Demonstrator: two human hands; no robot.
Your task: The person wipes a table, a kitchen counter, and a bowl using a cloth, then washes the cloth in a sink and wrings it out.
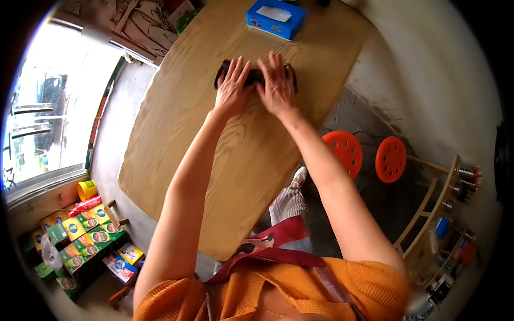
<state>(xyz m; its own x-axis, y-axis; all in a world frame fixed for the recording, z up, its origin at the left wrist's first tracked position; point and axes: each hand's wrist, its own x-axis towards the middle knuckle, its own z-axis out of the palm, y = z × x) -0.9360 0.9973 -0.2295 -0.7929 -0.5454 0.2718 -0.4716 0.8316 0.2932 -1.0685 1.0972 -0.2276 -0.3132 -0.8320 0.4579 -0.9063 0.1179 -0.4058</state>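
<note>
My left hand (232,88) lies over the left part of a dark, folded cloth-like item (250,79) on the wooden table (176,134). Over its right part rests my right hand (277,85), palm down. Both hands have their fingers stretched out and a little apart, pointing to the far end of the table. The thumbs come close together over the middle of the dark item. Much of it is hidden beneath the hands; its ends show at either side.
A blue tissue box (275,19) stands at the table's far end. Orange round stools (391,159) are at the right, near a wooden rack (428,214). Stacked green and yellow boxes (91,241) sit on the floor at lower left, below a bright window (48,112).
</note>
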